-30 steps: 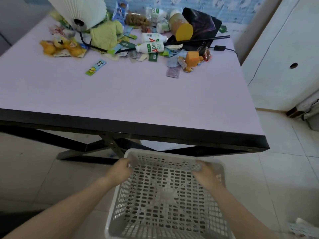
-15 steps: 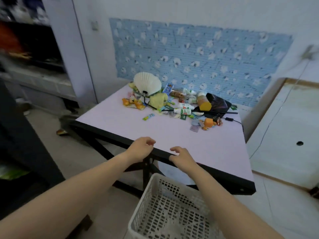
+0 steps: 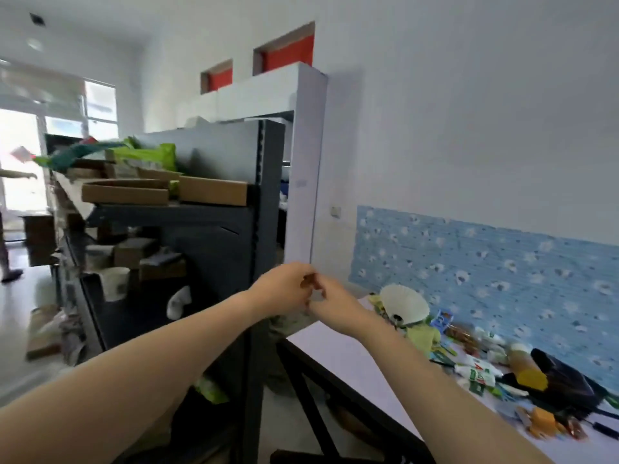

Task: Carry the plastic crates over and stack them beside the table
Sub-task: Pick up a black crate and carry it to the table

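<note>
The table (image 3: 341, 360) is seen at the lower right, standing level. Its pale lilac surface is edged in black and carried on a black crossed frame. Its far side is set against a blue patterned wall panel (image 3: 485, 262).

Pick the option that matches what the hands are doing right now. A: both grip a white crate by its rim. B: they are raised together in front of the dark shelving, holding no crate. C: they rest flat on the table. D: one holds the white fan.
B: the left hand and right hand meet in the air before the dark shelving, and no crate is in view.
</note>
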Demonstrator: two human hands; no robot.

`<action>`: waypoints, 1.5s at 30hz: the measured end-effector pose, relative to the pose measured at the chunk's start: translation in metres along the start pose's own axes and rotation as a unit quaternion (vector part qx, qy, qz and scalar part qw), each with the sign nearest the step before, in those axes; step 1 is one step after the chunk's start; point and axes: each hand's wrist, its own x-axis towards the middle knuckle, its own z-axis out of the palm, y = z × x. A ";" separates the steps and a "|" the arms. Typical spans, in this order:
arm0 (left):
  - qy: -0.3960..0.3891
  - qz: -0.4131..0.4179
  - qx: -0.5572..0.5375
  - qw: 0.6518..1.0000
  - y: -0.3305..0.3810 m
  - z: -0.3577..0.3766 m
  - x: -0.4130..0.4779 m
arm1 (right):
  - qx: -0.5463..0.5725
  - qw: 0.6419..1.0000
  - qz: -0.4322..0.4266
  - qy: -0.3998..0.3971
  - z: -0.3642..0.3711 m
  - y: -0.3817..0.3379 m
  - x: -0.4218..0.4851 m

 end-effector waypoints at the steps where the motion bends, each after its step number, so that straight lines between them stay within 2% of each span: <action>1: 0.009 -0.015 0.004 1.000 -0.016 -0.019 -0.013 | 0.001 1.000 -0.009 -0.009 0.012 -0.018 0.007; 8: 0.034 -0.149 0.052 0.987 -0.148 -0.131 -0.145 | 0.030 0.995 -0.065 -0.071 0.129 -0.140 0.043; 15: 0.031 -0.279 0.092 0.955 -0.280 -0.223 -0.310 | 0.060 0.980 -0.086 -0.170 0.297 -0.266 0.061; 25: 0.127 -0.463 0.041 0.876 -0.430 -0.309 -0.501 | 0.095 0.955 -0.189 -0.208 0.486 -0.418 0.097; 29: 0.161 -0.503 -0.048 0.848 -0.483 -0.311 -0.526 | 0.115 0.935 -0.206 -0.267 0.554 -0.447 0.112; 33: 0.151 -0.515 -0.054 0.842 -0.541 -0.304 -0.519 | 0.093 0.923 -0.231 -0.293 0.612 -0.462 0.156; 38: 0.138 -0.523 -0.001 0.841 -0.627 -0.327 -0.492 | 0.089 0.916 -0.233 -0.313 0.682 -0.479 0.252; 43: 0.058 -0.551 0.106 0.825 -0.708 -0.361 -0.474 | 0.083 0.906 -0.220 -0.352 0.750 -0.505 0.342; 45: 0.052 -0.563 0.124 0.816 -0.738 -0.375 -0.474 | 0.090 0.903 -0.220 -0.359 0.777 -0.520 0.372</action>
